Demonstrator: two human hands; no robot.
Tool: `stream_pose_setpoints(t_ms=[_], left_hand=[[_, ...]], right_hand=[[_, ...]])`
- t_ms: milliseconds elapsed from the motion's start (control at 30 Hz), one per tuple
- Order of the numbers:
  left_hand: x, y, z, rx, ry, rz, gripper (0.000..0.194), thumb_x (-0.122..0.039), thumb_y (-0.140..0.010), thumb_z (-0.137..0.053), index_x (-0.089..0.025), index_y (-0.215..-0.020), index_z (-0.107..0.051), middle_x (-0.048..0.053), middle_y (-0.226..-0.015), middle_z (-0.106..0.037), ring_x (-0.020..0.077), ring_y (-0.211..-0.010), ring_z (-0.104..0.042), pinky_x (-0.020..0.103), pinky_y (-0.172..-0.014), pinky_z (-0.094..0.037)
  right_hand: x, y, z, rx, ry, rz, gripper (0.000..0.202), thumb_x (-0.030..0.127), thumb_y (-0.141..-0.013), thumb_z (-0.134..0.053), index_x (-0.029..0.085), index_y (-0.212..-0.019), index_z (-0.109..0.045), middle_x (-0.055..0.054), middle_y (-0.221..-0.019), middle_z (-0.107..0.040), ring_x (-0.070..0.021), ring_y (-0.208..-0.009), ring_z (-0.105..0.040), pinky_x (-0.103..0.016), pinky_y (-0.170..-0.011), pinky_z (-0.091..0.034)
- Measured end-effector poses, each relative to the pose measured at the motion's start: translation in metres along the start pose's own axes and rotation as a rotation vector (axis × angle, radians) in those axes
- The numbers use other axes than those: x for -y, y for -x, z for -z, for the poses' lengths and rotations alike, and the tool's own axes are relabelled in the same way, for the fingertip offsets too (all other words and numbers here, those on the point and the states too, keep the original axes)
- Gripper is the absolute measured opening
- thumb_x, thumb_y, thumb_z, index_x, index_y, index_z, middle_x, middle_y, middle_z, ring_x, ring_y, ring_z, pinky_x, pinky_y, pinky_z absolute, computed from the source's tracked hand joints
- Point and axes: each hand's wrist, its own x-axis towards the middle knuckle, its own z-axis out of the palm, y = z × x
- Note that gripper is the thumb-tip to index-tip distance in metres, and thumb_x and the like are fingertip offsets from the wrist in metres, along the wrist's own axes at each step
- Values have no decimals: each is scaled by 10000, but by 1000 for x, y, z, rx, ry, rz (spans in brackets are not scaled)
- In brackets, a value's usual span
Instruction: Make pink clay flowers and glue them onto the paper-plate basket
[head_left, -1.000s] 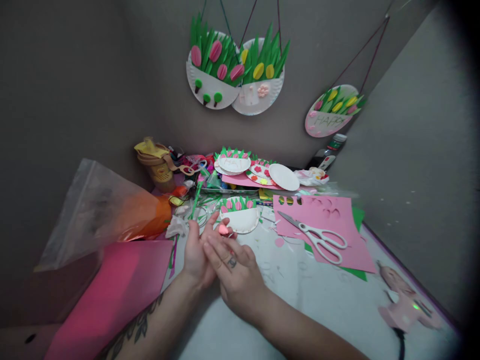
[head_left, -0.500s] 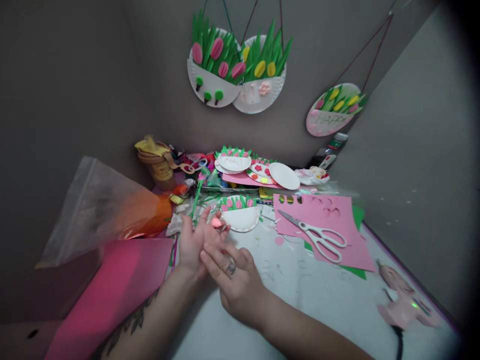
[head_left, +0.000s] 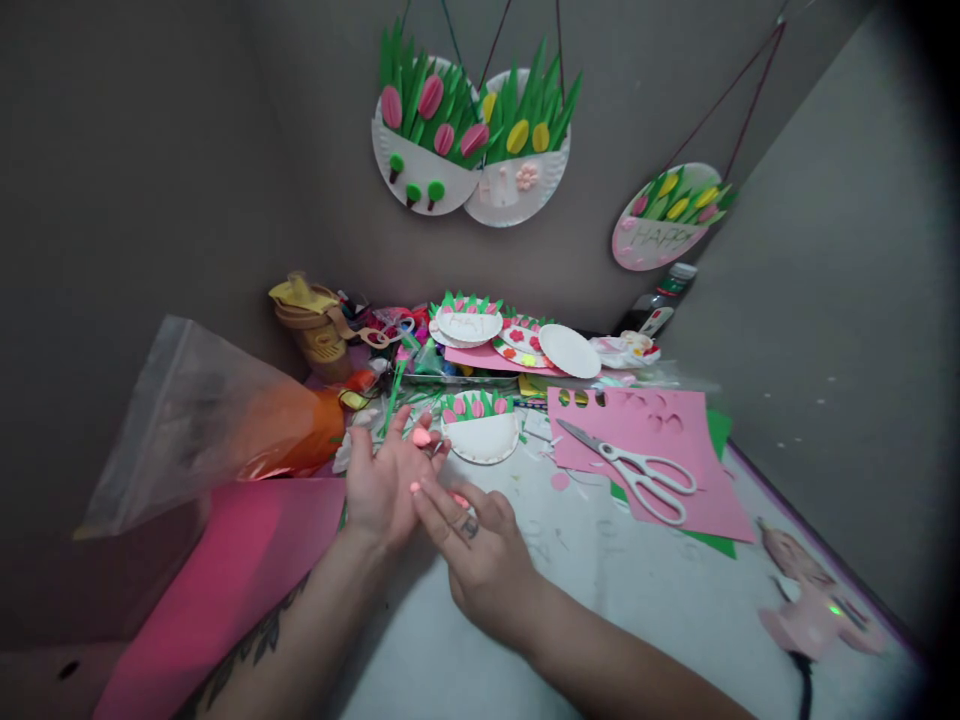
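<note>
My left hand [head_left: 386, 490] is turned palm up with its fingers spread. A lump of pink modelling clay [head_left: 421, 437] lies on its fingers, and a tiny pink clay ball [head_left: 415, 488] shows on the palm. My right hand [head_left: 480, 540] reaches over that palm, its outstretched fingertips beside the tiny ball. Another bit of pink clay [head_left: 460, 500] shows at the right hand's far side, seemingly held by its bent fingers, partly hidden. Just beyond my hands lies a white paper-plate pocket [head_left: 481, 440] with green paper grass and pink tulips.
White-handled scissors [head_left: 649, 480] rest on pink paper [head_left: 675, 440] at the right. An orange-filled zip bag [head_left: 225, 420] and a cup [head_left: 311, 325] stand left. Several decorated plates [head_left: 570, 352] lie at the back; others hang on the wall. A pink device [head_left: 810, 600] sits right.
Both hands have drawn slightly apart, the left to the left and the right a little to the right. The tiny ball and the clay at my right hand have come into view.
</note>
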Motion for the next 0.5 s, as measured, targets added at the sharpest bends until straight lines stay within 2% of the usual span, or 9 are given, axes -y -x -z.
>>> stream_pose_setpoints(t_ms=[67, 167, 233, 300, 367, 433, 500], left_hand=[[2, 0, 1, -20, -10, 30, 570, -641, -882, -243, -199, -1072, -548, 78, -945, -593, 177, -727, -608, 368, -717, -533], [3, 0, 2, -87, -56, 151, 552, -616, -895, -252, -202, -1131, -531, 91, -998, -598, 180, -732, -620, 360, -695, -536], [3, 0, 3, -53, -25, 105, 563, -625, -890, -248, -187, -1088, -541, 92, -967, -597, 183, -742, -618, 371, -721, -535], [2, -1, 3, -8, 14, 42, 580, -644, -883, -228, -183, -1029, -547, 86, -929, -594, 182, -738, -611, 382, -742, -533], [2, -1, 3, -20, 12, 64, 576, -637, -887, -218, -185, -1030, -544, 83, -934, -595, 175, -726, -607, 379, -739, -532], [2, -1, 2, -61, -17, 132, 560, -609, -902, -220, -182, -1074, -539, 91, -965, -597, 174, -730, -608, 373, -734, -530], [2, -1, 3, -54, -10, 114, 566, -612, -900, -229, -174, -1069, -545, 95, -957, -594, 179, -746, -607, 378, -752, -526]], right_hand=[[0, -1, 0, -18, -16, 38, 590, 63, -802, -409, 156, -1383, -442, -24, -1412, -482, -256, -1204, -420, -386, -893, -355], [0, -1, -1, -25, 0, -27, 563, 77, -834, -388, 161, -1389, -435, -20, -1437, -449, -258, -1225, -405, -383, -898, -353], [-1, -1, -2, -12, 22, -39, 556, 66, -838, -379, 154, -1383, -442, -23, -1439, -445, -259, -1196, -426, -386, -883, -361], [-1, 1, -3, -15, 18, 27, 540, 72, -849, -386, 169, -1377, -452, -13, -1428, -461, -253, -1204, -422, -386, -889, -368], [0, 1, -5, -18, 6, 62, 528, 104, -866, -411, 184, -1388, -436, -19, -1422, -470, -251, -1241, -397, -383, -900, -376], [0, 1, -5, -6, 15, 9, 544, 118, -868, -434, 176, -1409, -404, -44, -1429, -459, -259, -1254, -386, -384, -895, -384], [1, 2, -5, 0, 27, -39, 555, 96, -860, -430, 151, -1411, -398, -66, -1432, -453, -267, -1238, -396, -386, -877, -390]])
